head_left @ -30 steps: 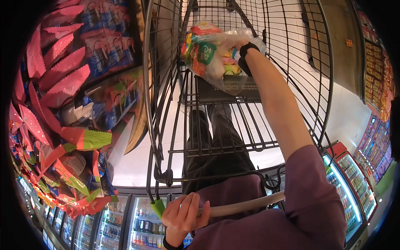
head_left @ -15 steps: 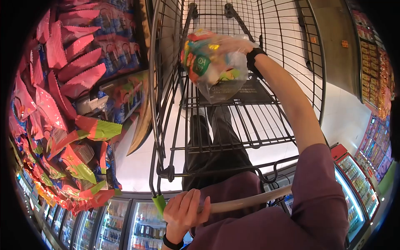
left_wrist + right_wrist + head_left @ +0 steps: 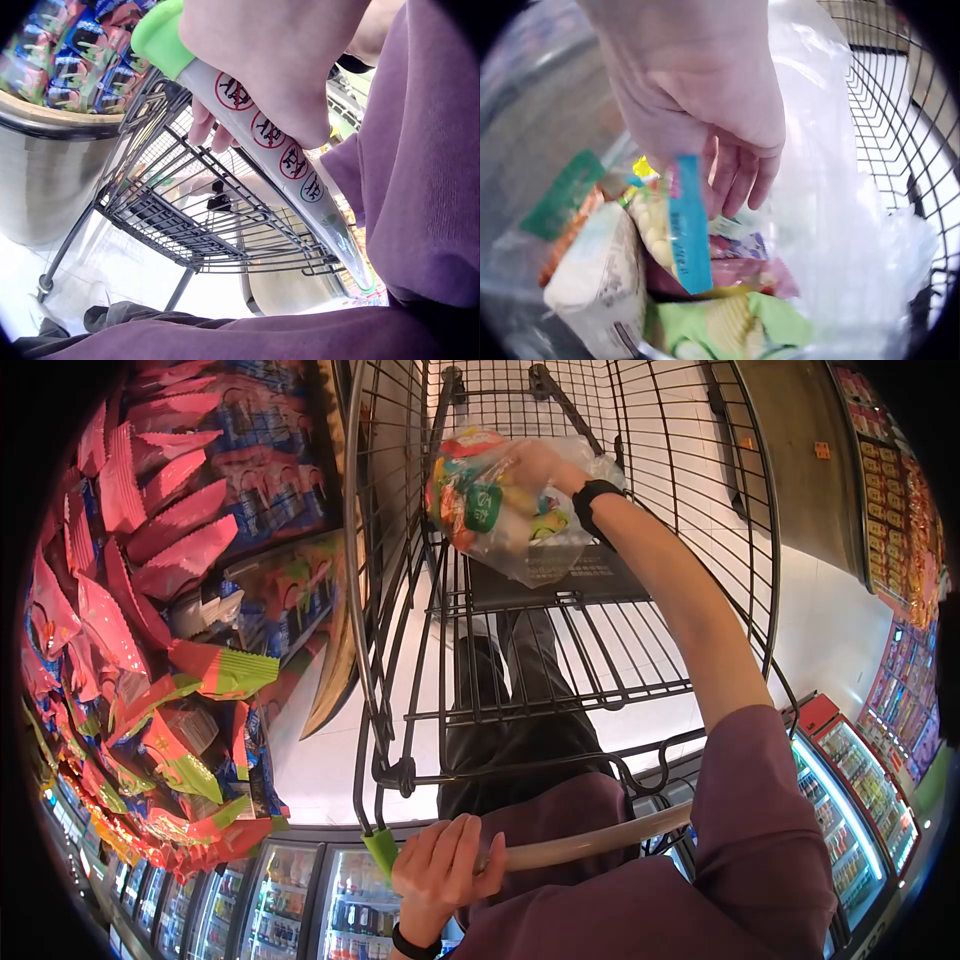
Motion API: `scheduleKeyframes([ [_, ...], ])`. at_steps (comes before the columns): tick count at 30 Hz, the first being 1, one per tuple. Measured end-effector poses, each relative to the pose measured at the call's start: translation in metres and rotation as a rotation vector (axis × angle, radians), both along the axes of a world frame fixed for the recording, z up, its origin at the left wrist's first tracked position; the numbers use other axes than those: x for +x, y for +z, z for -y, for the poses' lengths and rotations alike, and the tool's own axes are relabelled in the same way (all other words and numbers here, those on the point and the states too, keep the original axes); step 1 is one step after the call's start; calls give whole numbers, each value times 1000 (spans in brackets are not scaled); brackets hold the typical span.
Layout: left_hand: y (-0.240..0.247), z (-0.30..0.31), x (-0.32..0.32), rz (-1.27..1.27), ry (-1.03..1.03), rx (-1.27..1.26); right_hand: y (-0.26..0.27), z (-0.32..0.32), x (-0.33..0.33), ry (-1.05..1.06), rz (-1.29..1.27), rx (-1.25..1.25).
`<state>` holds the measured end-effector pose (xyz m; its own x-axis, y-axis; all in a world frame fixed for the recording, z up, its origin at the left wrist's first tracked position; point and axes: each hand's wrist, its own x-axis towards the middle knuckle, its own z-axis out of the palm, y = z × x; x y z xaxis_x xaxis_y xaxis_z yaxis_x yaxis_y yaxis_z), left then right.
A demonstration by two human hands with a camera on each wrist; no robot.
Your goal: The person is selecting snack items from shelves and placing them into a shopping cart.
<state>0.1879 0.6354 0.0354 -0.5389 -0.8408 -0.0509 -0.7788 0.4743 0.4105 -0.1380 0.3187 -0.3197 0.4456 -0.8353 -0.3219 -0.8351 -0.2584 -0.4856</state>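
Note:
My left hand point(image 3: 442, 868) grips the left end of the cart handle point(image 3: 595, 845); in the left wrist view the fingers of that hand point(image 3: 270, 64) curl round the pale bar point(image 3: 274, 139). Inside a clear plastic bag point(image 3: 515, 555) in the cart is my right hand point(image 3: 540, 466). The right wrist view has this hand point(image 3: 705, 90) pinching the top of a blue-edged packet point(image 3: 692, 244), its thumb tip hidden. Around the packet lie a white package point(image 3: 600, 277), a green packet point(image 3: 727, 326) and a pink packet point(image 3: 739, 274).
The wire cart point(image 3: 690, 500) surrounds the bag, with a dark panel point(image 3: 560, 577) below it. Pink snack bags point(image 3: 190, 555) hang close on the left. Drink coolers point(image 3: 280, 905) stand at the lower left, and more point(image 3: 850, 790) at the right.
The bag and my right hand first shifted down and right, then back a little up and left. My left hand has kept its grip on the handle.

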Motion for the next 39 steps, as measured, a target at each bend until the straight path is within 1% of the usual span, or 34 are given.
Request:
scheduleKeyframes([
  [1,0,0,0,1,-2,2,5,-5,1,-7,-210,7],
  [4,1,1,0,9,-7,11,-44,-25,-27,-153,224,31],
  [6,2,1,-1,21,-6,12,-69,-24,-32,-197,227,187],
  [8,1,2,-2,21,-2,13,-49,-23,-27,-150,12,257],
  [10,2,1,-1,17,5,22,40,-28,-1,-8,-409,241],
  [11,1,2,-2,17,6,21,32,-32,-2,-5,-426,256],
  [13,2,2,-2,15,6,26,-16,-34,-14,-89,-236,286],
  [15,0,2,-3,8,8,21,-41,-36,-27,-187,-8,346],
  [16,0,2,-3,3,9,17,-19,-40,-26,-292,86,405],
  [19,0,1,-3,1,9,20,-24,-43,-28,-488,472,687],
  [22,0,2,-2,7,-1,32,-31,-47,-28,-566,768,756],
  [23,0,2,-2,7,-4,33,-19,-44,-20,-500,636,716],
  [25,-1,0,-1,8,-9,40,39,-36,12,-368,374,638],
  [26,-1,0,-1,5,-9,33,65,-40,22,-376,491,619],
  [27,-1,0,-1,2,-10,27,49,-33,26,-178,495,586],
  [28,-1,0,-2,-1,-11,21,21,-20,28,18,496,549],
  [30,2,2,-5,-6,-4,65,19,-11,37,70,484,652],
  [31,4,2,-6,-7,-1,87,45,-10,43,-77,471,795],
  [32,4,2,-6,-5,-1,82,59,-9,45,-226,455,933],
  [35,4,2,-5,0,0,73,45,-7,44,-303,461,948],
  [38,3,2,-5,3,6,83,28,-16,34,-323,582,724],
  [39,3,2,-5,3,6,82,14,-14,31,-215,488,563],
])
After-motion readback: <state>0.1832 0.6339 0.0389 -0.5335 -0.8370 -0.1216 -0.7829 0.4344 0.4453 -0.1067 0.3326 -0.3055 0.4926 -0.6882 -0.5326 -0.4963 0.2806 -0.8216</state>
